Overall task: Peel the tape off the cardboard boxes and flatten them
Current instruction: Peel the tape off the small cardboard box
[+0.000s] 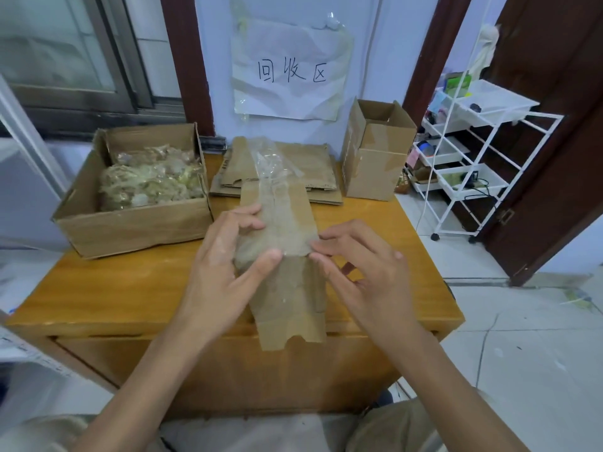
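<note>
**Flattened box held over the table, tape half lifted**

A honey-coloured wooden table [107, 288] filled the middle of the view, set against a pale wall with a crinkled white paper sign [290, 70] taped to it. On the table's far left stood a wide, open brown cardboard box [130, 226] heaped with crumpled clear used tape [150, 181]. At the far right stood a tall, narrow brown cardboard box [375, 168] with its top flaps open, and between them lay a stack of flattened brown cardboard sheets [313, 168]. A white wire trolley [483, 164] stood on the floor to the right.

Over the table's near edge, a long flattened brown cardboard box [290, 298] was held lengthwise. A strip of clear packing tape [274, 171] rose loose from its far end. The left hand [225, 272] gripped the box's left edge, thumb curled onto the top face. The right hand [368, 272] touched the right edge with bent fingertips; whether they pinched the tape was unclear.
</note>
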`<state>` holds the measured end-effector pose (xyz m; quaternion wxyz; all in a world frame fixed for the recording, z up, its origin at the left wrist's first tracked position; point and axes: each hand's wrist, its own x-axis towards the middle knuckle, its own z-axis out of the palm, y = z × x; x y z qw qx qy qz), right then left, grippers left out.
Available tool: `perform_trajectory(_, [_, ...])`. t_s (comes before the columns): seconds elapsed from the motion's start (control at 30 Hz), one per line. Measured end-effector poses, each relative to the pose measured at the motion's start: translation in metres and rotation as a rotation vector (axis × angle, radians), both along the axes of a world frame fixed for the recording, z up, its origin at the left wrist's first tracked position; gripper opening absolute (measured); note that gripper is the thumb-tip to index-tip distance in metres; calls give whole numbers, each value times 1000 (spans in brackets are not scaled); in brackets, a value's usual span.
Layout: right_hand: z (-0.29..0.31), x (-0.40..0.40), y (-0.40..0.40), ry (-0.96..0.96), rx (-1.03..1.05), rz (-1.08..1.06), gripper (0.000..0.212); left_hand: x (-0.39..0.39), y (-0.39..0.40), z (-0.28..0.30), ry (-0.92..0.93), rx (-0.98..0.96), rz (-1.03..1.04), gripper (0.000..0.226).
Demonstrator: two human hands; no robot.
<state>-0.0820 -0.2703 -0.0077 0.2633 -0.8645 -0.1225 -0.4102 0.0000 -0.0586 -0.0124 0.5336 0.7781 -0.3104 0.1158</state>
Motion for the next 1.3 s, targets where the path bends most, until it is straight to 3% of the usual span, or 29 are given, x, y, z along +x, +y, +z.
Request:
perform_trajectory(0.17, [38,-7,11,139,343,118,10,-6,-14,37,-2,-259,3,11])
perform_trajectory(0.27, [54,-12,3,202,397,139,16,-5,-22,61,53,-288,-18,13])
perform_trajectory(0.4, [71,-28,-20,185,40,160,36,0,-25,88,164,-197,-95,12])
perform_trajectory(0.63, [107,-31,-46,153,-563,113,30,11,-35,126,164,55,-334,20])
perform_trajectory(0.9, [122,-27,-58,193,-739,123,20,33,-65,155,165,452,-512,28])
perform_trajectory(0.97, [112,-26,-60,216,-716,131,19,37,-73,157,147,593,-514,41])
perform_trajectory(1.13, [94,-26,-63,328,-497,138,18,8,-56,147,-61,932,-191,122])
perform_trajectory(1.2, [88,-25,-65,373,-390,180,19,-19,-47,130,-259,1107,-6,136])
perform_trajectory(1.3, [78,-26,-61,369,-440,218,19,-31,-40,108,-538,1126,132,134])
